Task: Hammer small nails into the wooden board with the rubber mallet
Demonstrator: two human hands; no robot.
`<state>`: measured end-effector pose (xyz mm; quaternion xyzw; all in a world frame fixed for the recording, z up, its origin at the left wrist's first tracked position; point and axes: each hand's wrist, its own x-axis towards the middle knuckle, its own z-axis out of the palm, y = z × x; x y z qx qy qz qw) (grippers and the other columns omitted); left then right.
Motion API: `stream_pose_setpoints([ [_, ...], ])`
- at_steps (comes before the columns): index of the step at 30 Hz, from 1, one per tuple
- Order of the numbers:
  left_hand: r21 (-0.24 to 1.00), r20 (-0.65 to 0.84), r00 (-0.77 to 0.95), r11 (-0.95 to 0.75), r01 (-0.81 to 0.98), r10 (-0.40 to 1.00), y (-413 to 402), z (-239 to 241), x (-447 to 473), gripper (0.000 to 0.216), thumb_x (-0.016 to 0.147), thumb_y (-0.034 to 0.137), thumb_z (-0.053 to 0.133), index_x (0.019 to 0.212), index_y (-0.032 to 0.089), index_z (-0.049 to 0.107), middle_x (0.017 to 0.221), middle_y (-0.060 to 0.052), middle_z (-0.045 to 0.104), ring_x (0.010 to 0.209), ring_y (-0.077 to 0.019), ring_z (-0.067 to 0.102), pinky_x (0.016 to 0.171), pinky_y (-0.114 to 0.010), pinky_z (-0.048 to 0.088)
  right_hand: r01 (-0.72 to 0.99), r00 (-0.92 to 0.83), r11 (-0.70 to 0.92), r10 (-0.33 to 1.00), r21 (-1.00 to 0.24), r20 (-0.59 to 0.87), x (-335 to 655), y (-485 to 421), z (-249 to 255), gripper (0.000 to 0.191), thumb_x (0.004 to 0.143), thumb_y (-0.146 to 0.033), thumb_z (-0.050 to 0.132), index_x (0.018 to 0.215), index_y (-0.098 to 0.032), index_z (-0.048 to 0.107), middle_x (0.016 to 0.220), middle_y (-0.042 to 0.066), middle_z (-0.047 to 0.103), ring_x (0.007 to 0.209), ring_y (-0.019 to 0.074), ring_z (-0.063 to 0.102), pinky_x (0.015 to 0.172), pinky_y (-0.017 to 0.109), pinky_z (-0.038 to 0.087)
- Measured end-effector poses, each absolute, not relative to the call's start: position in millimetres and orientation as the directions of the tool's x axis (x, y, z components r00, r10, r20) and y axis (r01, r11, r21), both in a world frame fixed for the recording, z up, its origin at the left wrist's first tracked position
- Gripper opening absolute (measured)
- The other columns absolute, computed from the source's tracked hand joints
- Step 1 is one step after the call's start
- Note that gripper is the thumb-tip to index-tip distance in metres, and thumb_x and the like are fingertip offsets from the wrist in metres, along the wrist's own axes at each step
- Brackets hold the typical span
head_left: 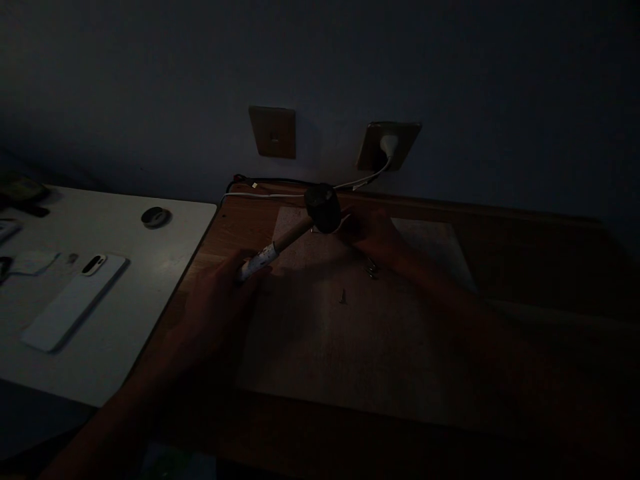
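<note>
From the head camera, in very dim light, the left hand [227, 293] has its grip clamped round the lower end of a hammer [295, 230], whose dark head hangs above a board [350, 333] lying on the brown worktop [525, 373]. The right hand [380, 243] rests on the board just beside the hammer head, apparently pinching something small, though I cannot tell its grip. A screw [343, 295] lies loose on the board. A white phone [70, 303] lies on the pale worktop [125, 347] to the left.
</note>
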<state>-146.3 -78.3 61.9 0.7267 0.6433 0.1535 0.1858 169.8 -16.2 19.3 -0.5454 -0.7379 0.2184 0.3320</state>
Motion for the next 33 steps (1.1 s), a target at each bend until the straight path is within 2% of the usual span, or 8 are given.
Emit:
stream_pose_setpoints([
  [4, 0.442, 0.027, 0.159, -0.155, 0.884, 0.987, -77, 64, -144, 0.045, 0.094, 0.057, 0.055, 0.116, 0.023, 0.073, 0.086, -0.005, 0.078, 0.073, -0.0226, 0.072, 0.058, -0.027, 0.042, 0.629, -0.145, 0.284, 0.957, -0.724, 0.250, 165, -17, 15, 0.032, 0.083, -0.027, 0.074, 0.115, -0.024, 0.070, 0.084, 0.003, 0.077, 0.076, 0.0242, 0.070, 0.075, 0.039, 0.055],
  [8, 0.382, 0.060, 0.203, -0.210, 0.900, 0.977, -75, 68, -140, 0.044, 0.096, 0.057, 0.055, 0.119, 0.024, 0.073, 0.089, -0.006, 0.079, 0.072, -0.0223, 0.072, 0.058, -0.027, 0.040, 0.617, -0.167, 0.289, 0.957, -0.732, 0.237, 165, -18, 18, 0.053, 0.077, -0.031, 0.085, 0.127, -0.025, 0.066, 0.103, 0.006, 0.077, 0.088, 0.0275, 0.071, 0.081, 0.042, 0.056],
  [13, 0.297, 0.033, 0.264, -0.261, 0.918, 0.964, -72, 68, -133, 0.040, 0.098, 0.053, 0.055, 0.119, 0.024, 0.072, 0.088, -0.006, 0.080, 0.072, -0.0229, 0.072, 0.056, -0.027, 0.039, 0.682, -0.175, 0.290, 0.956, -0.671, 0.236, 190, -29, 34, 0.075, 0.075, -0.032, 0.088, 0.143, -0.023, 0.059, 0.108, 0.009, 0.076, 0.086, 0.0267, 0.071, 0.081, 0.043, 0.059],
  [16, 0.243, 0.023, 0.262, -0.260, 0.935, 0.965, -72, 69, -128, 0.041, 0.098, 0.053, 0.055, 0.123, 0.024, 0.072, 0.089, -0.007, 0.080, 0.073, -0.0246, 0.073, 0.056, -0.028, 0.040, 0.711, -0.190, 0.332, 0.940, -0.621, 0.284, 210, -40, 44, 0.063, 0.083, -0.030, 0.079, 0.142, -0.024, 0.061, 0.109, 0.009, 0.076, 0.088, 0.0258, 0.072, 0.084, 0.043, 0.060],
  [19, 0.212, 0.003, 0.245, -0.240, 0.947, 0.970, -74, 70, -126, 0.042, 0.099, 0.053, 0.054, 0.124, 0.024, 0.071, 0.088, -0.007, 0.080, 0.072, -0.0255, 0.073, 0.055, -0.029, 0.039, 0.750, -0.264, 0.372, 0.927, -0.547, 0.268, 225, -49, 52, 0.039, 0.085, -0.022, 0.071, 0.124, -0.022, 0.071, 0.108, 0.009, 0.076, 0.089, 0.0254, 0.072, 0.085, 0.042, 0.059],
  [23, 0.207, 0.030, 0.240, -0.241, 0.948, 0.970, -75, 67, -129, 0.044, 0.098, 0.054, 0.053, 0.125, 0.024, 0.071, 0.089, -0.007, 0.080, 0.075, -0.0254, 0.074, 0.056, -0.028, 0.039, 0.800, -0.401, 0.396, 0.912, -0.451, 0.090, 228, -61, 58, 0.019, 0.086, -0.025, 0.073, 0.104, -0.019, 0.074, 0.104, 0.011, 0.078, 0.091, 0.0268, 0.073, 0.083, 0.039, 0.057],
  [27, 0.265, 0.075, 0.201, -0.214, 0.940, 0.977, -77, 64, -134, 0.044, 0.095, 0.057, 0.057, 0.120, 0.025, 0.072, 0.087, -0.005, 0.079, 0.072, -0.0239, 0.073, 0.057, -0.028, 0.040, 0.837, -0.409, 0.352, 0.911, -0.420, -0.052, 221, -70, 59, 0.005, 0.084, -0.017, 0.071, 0.089, -0.019, 0.073, 0.087, 0.009, 0.076, 0.077, 0.0244, 0.071, 0.073, 0.036, 0.054],
  [33, 0.445, 0.042, 0.109, -0.116, 0.888, 0.993, -82, 68, -131, 0.042, 0.092, 0.056, 0.057, 0.114, 0.025, 0.074, 0.081, -0.002, 0.077, 0.071, -0.0215, 0.071, 0.056, -0.026, 0.042, 0.768, -0.326, 0.344, 0.936, -0.541, 0.133, 213, -58, 50, 0.026, 0.079, -0.014, 0.071, 0.103, -0.024, 0.074, 0.090, 0.006, 0.077, 0.079, 0.0241, 0.071, 0.075, 0.037, 0.054],
])
